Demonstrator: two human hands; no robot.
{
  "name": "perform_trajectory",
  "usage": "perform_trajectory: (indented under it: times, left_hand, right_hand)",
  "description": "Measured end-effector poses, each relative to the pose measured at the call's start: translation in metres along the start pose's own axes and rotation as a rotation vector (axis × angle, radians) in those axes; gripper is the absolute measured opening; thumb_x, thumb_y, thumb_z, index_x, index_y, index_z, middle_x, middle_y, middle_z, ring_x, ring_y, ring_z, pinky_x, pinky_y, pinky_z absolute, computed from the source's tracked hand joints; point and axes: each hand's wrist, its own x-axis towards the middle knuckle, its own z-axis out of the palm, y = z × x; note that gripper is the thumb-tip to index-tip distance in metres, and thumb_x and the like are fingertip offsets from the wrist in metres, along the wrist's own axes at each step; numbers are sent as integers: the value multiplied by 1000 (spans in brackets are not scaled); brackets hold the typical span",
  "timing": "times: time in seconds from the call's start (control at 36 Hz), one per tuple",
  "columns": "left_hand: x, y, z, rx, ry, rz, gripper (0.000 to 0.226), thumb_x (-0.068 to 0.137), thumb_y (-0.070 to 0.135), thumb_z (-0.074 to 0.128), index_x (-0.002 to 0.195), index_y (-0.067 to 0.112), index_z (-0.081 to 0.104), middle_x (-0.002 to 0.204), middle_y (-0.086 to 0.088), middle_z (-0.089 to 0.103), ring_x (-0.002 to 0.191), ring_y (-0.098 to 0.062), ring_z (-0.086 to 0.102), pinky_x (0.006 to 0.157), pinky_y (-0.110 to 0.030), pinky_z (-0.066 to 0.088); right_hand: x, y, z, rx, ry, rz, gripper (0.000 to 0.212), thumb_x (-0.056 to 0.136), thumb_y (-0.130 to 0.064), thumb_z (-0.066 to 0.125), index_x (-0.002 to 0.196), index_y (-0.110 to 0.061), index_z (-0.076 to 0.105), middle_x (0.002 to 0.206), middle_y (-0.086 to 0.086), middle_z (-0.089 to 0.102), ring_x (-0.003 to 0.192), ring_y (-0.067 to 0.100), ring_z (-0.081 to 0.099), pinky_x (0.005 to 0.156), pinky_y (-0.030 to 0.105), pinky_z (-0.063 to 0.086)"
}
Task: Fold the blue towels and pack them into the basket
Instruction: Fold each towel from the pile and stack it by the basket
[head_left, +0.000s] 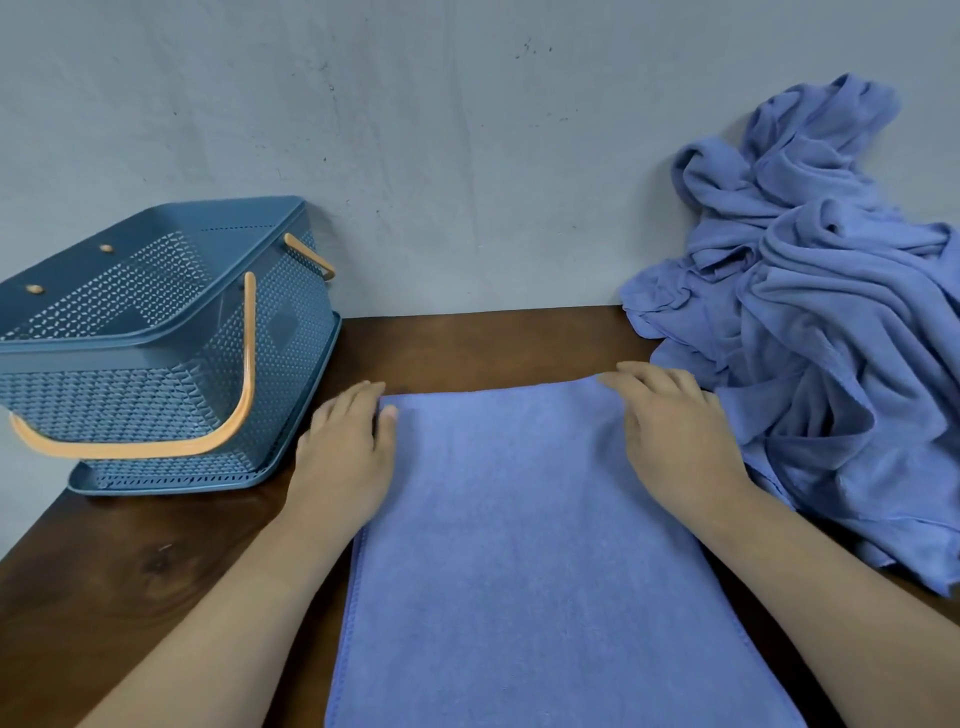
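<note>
Here we start with the dark wooden table (467, 343), whose far edge meets a grey wall (467, 156) at 12 o'clock. One blue towel (519, 545) lies flat from the centre down to 6 o'clock, with its long side edges straight and its near end running out of view. A heap of crumpled blue towels (831, 312) fills 2 to 4 o'clock. It leans on the wall and its edge touches the flat towel's right side. At 9 to 10 o'clock stands the blue basket (130, 405), well apart from the flat towel, with its orange handles (156, 449) folded down.

We see bare wood in a strip at 12 o'clock between the towel's far edge and the wall. More bare wood shows at 7 to 8 o'clock, in front of the basket.

Our left hand (348, 447) lies open at the towel's far left corner, fingers straight on the wood and thumb on the cloth. Our right hand (680, 436) rests flat and spread over the far right corner, gripping nothing.
</note>
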Motion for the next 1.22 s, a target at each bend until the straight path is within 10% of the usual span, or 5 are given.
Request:
perform_trajectory:
  times: [0.14,0.31,0.69,1.22]
  left_hand:
    - [-23,30,-10,47,190,268,45,108,34,41,142,12,61,151,-9,56,143,-32,46,116,-51,40]
    - [-48,51,23,83,-254,422,57,110,58,33,163,36,35,172,14,28,161,-8,15,131,-36,14]
    - [-10,15,13,206,-337,166,94,87,96,19,168,49,6,177,17,-6,162,-5,-13,133,-49,-4]
    - [53,12,27,140,-306,107,104,85,98,23,170,39,10,177,18,1,163,-7,-8,131,-55,-2]
  right_hand:
    - [-14,-28,-13,66,16,-221,51,92,-2,59,134,-30,68,152,-9,54,133,24,50,104,41,42]
    - [-29,-45,-3,175,-325,-586,50,109,-52,42,158,-43,41,167,-19,31,153,4,27,125,31,23]
    - [5,0,9,67,-447,-112,98,80,-101,17,164,-54,0,176,-9,-15,160,12,-21,131,42,-3]
    - [58,7,32,46,-405,-34,101,71,-109,10,160,-62,-1,177,-11,-9,163,22,-12,129,54,-5]
